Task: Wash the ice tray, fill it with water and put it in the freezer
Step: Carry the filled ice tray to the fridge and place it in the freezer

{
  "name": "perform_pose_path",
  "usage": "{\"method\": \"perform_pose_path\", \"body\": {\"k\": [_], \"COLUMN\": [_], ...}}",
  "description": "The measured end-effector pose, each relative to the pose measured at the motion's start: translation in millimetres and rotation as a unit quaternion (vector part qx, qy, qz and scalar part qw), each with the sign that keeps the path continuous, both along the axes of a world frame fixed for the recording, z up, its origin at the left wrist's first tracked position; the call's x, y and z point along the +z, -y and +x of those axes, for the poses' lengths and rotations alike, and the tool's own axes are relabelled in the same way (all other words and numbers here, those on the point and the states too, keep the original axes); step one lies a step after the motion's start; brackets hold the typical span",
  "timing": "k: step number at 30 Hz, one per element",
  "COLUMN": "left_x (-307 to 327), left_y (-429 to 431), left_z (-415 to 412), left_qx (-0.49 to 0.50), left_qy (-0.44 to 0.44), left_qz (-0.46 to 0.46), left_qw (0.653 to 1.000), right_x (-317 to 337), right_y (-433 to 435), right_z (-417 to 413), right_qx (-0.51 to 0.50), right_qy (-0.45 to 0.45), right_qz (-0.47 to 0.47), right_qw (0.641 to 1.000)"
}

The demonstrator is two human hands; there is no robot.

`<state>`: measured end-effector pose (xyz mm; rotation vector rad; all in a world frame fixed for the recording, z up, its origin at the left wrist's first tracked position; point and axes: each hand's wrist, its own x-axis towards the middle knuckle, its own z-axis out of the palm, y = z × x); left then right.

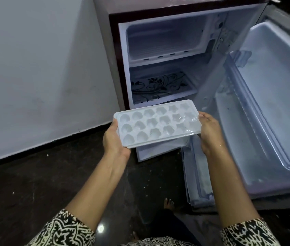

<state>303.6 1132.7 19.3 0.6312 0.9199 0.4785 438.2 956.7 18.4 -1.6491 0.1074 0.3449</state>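
Observation:
I hold a white plastic ice tray (156, 123) level in front of a small open fridge. Water glints in its shaped cups. My left hand (115, 141) grips the tray's near-left end, thumb on the rim. My right hand (210, 134) grips the right end, thumb on the top edge. The freezer compartment (165, 39) sits at the top of the fridge, open-fronted with nothing inside, above and beyond the tray.
The fridge door (272, 107) stands wide open to the right, its shelves bare. A glass shelf with a floral print (162, 86) lies under the freezer. A pale wall (39, 68) is on the left, dark floor (34, 192) below, my bare feet (168, 203) near the door.

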Motion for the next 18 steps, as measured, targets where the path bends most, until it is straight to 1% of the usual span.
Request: {"method": "perform_pose_path", "body": {"k": [12,15,18], "left_x": [2,5,11], "left_y": [5,1,-8], "left_z": [113,139,164], "left_qx": [0.051,0.057,0.068], "left_qy": [0.023,0.033,0.037], "left_qz": [-0.016,-0.001,0.014], "left_qw": [0.998,0.998,0.997], "right_x": [21,28,35], "right_y": [0,-6,-18], "right_z": [118,146,171], "right_qx": [0.032,0.041,0.041], "right_qy": [0.032,0.038,0.026], "right_qz": [0.024,0.008,0.017], "right_qw": [0.999,0.998,0.999]}}
